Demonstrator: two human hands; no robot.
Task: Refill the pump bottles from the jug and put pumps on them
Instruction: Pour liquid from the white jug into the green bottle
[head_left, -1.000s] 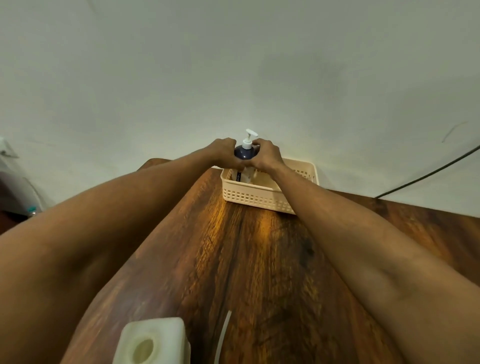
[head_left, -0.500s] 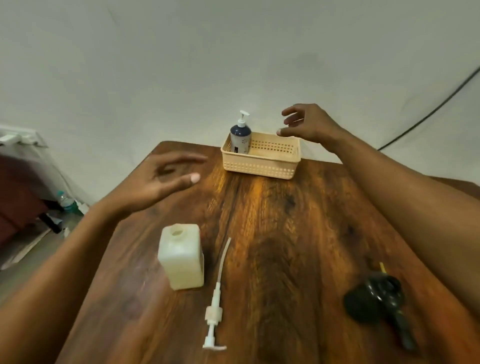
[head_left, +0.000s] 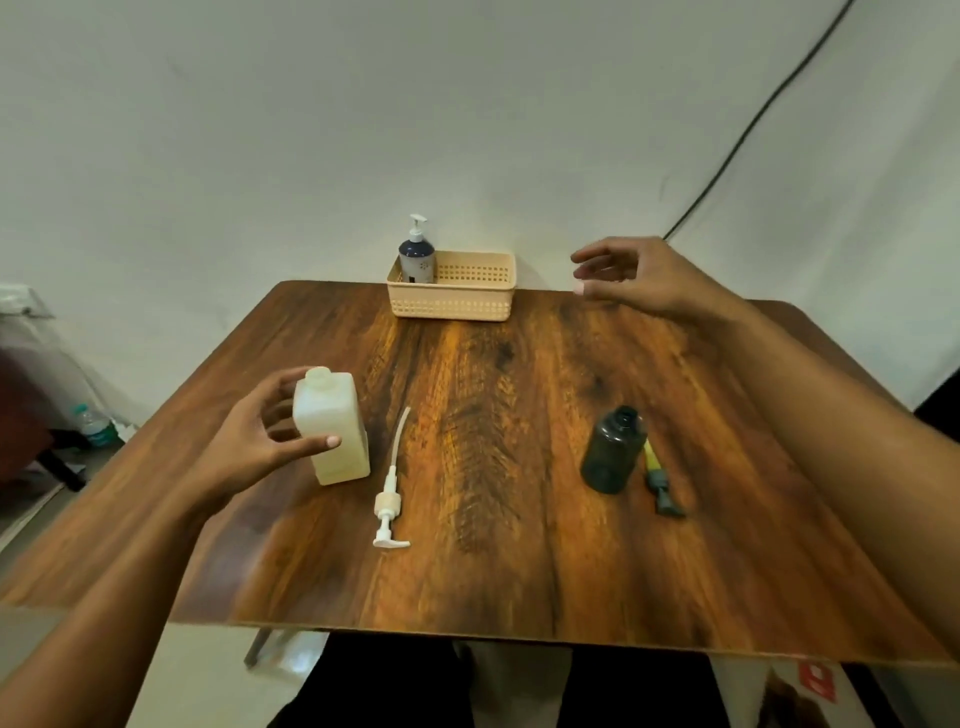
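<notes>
A white square bottle (head_left: 336, 435) with an open neck stands on the left of the wooden table (head_left: 498, 571). My left hand (head_left: 254, 447) wraps around it, thumb on its front face, fingers behind. To its right lies a white pump (head_left: 388, 512) with its long tube. A dark round bottle (head_left: 612, 453), open at the top, stands on the right, with a dark pump (head_left: 658, 486) lying beside it. My right hand (head_left: 631, 278) hovers over the far right of the table, fingers spread, holding nothing. A dark blue bottle (head_left: 416, 255) with its pump on stands in the beige basket (head_left: 457, 304).
The basket sits at the table's far edge against the white wall. A black cable (head_left: 748, 124) runs down the wall at the right. A small water bottle (head_left: 93, 423) stands on the floor to the left of the table.
Both hands let go of the blue pump bottle in the basket and drew back. My left hand dropped onto the white square bottle; my right hand moved right.
</notes>
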